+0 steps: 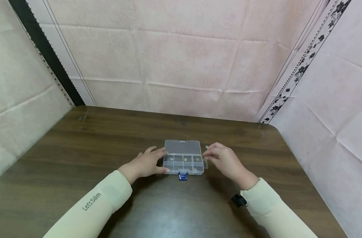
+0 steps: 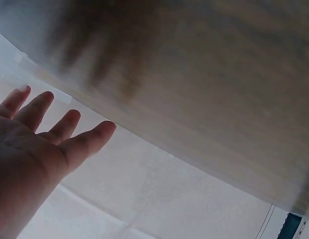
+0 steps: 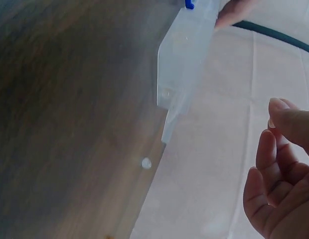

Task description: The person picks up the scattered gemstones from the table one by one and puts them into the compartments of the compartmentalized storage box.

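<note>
A clear plastic compartment box (image 1: 183,164) sits on the table, its lid (image 1: 182,147) folded back and its blue latch (image 1: 182,176) toward me. Small pieces (image 1: 185,159) lie in several back compartments. My left hand (image 1: 146,162) rests against the box's left side, thumb at the front corner and the other fingers spread near the hinge. Beside the right edge, my right hand (image 1: 223,159) brings thumb and index tips together. A small pale piece (image 3: 271,123) shows between those tips; its kind is too small to tell.
A small whitish round piece (image 3: 146,163) lies on the brown wooden table (image 1: 181,208), beyond the box's right side. A clear tab (image 1: 205,164) sticks out from the box's right wall. Pale cloth (image 1: 169,59) hangs behind the table and along both sides.
</note>
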`<state>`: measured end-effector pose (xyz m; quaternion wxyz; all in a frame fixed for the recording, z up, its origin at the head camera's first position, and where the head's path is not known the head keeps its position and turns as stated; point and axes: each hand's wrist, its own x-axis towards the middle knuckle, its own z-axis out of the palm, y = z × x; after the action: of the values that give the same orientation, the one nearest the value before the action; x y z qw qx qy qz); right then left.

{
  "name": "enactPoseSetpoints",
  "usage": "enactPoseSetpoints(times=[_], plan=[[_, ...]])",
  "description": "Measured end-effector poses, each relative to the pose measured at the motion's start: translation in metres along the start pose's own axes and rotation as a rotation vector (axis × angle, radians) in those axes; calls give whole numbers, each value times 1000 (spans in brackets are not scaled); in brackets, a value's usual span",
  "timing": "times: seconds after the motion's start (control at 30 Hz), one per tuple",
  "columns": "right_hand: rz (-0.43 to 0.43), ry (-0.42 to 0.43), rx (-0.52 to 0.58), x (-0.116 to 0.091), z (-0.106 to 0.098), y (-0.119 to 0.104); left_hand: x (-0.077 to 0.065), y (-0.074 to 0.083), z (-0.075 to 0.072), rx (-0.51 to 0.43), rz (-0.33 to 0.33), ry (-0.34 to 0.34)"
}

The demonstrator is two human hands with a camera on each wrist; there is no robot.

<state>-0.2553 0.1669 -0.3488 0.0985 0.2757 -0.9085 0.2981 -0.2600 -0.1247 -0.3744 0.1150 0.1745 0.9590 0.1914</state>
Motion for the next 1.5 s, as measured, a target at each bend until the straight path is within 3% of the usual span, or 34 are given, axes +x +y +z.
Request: enactPoseSetpoints(times=[0.3,1.0,1.5], plan=[[-5,-80,32,9,6,-13,0,1,-2,2,5,2],[-94,-209,-60,24,21,-23,0,2,-2,9,-1,-4],[-64,-262,-79,28,27,-25,0,3,-1,13,1,3]])
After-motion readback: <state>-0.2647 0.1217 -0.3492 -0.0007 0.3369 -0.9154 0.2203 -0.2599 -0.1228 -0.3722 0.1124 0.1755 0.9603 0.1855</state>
